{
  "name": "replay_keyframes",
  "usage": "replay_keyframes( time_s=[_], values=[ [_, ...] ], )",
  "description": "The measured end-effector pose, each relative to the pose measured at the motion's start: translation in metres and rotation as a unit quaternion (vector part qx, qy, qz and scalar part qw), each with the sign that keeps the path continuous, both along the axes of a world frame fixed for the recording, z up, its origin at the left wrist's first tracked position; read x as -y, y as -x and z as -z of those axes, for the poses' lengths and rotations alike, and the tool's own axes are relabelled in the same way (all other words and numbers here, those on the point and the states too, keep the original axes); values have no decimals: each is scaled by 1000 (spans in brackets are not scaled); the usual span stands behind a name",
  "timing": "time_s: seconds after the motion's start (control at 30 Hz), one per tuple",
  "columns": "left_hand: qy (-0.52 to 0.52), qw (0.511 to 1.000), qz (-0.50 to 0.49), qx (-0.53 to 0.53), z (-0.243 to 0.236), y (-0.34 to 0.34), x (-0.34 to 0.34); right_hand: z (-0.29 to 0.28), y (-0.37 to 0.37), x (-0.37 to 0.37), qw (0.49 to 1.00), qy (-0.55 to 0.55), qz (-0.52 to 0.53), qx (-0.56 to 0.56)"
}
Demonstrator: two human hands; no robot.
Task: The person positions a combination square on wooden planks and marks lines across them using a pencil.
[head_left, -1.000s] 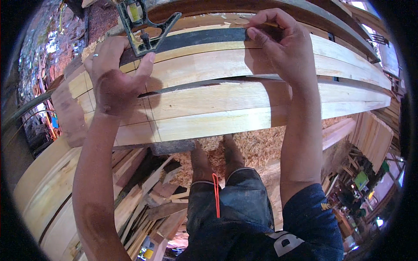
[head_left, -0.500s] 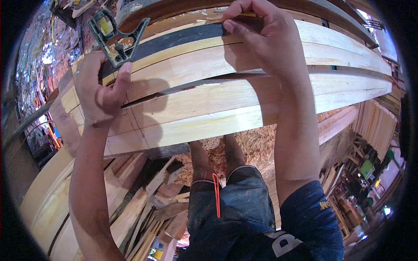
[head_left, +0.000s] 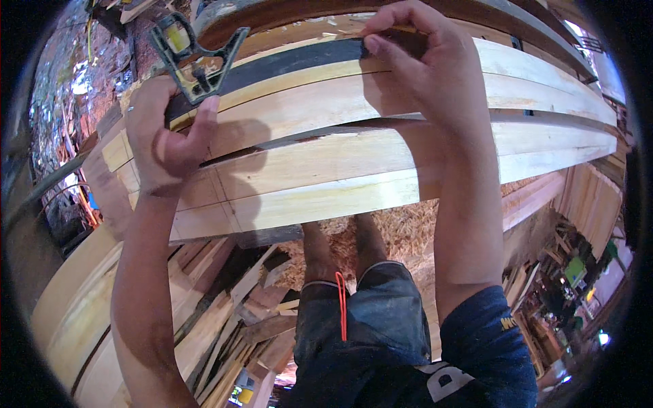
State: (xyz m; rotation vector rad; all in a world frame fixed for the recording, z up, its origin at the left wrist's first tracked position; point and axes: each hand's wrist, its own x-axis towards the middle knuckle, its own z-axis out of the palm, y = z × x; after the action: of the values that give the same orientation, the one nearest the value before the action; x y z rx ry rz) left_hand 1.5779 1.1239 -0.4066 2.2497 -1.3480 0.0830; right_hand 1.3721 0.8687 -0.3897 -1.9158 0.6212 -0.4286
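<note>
A combination square (head_left: pixel 204 75) lies over pale wooden boards (head_left: pixel 299 153), its V-shaped head at the left and its dark blade (head_left: pixel 292 66) running right along the far board. My left hand (head_left: pixel 163 139) is closed round the head, thumb pressed near its lower corner. At the blade's right end my right hand (head_left: pixel 435 64) pinches with thumb and forefinger; the remaining fingers are curled. Whether a small tool also sits in that pinch cannot be made out. Thin marked lines (head_left: pixel 228 197) cross the nearer boards beside my left wrist.
Behind the boards runs a dark beam (head_left: pixel 272 20) with shavings near it. Wood shavings (head_left: pixel 408 234) cover the ground round my legs. Offcuts and strips (head_left: pixel 238 319) are heaped at the lower left, and more planks (head_left: pixel 588 204) stand at the right.
The whole view has shifted slightly, so the boards, square and hands appear a little further right. Both hands keep their places on the square.
</note>
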Motion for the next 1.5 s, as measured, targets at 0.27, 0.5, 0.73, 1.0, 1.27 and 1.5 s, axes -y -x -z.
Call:
replay_keyframes(
  time_s=[0.27,0.5,0.73,1.0,1.27,1.5],
  values=[
    [16,1000,-4,5,-1,0,-1,27,13,21,969,-152,53,188],
    [39,999,12,15,0,1,3,9,11,-4,979,-138,6,151],
    [64,997,37,32,3,-2,2,17,23,11,971,-129,41,196],
    [81,996,41,17,2,1,4,3,18,-11,984,-74,68,149],
    [95,994,39,46,9,-2,-4,13,9,-41,996,53,-36,62],
    [69,997,25,32,4,-2,-2,12,-4,-48,990,135,-41,31]
  ],
)
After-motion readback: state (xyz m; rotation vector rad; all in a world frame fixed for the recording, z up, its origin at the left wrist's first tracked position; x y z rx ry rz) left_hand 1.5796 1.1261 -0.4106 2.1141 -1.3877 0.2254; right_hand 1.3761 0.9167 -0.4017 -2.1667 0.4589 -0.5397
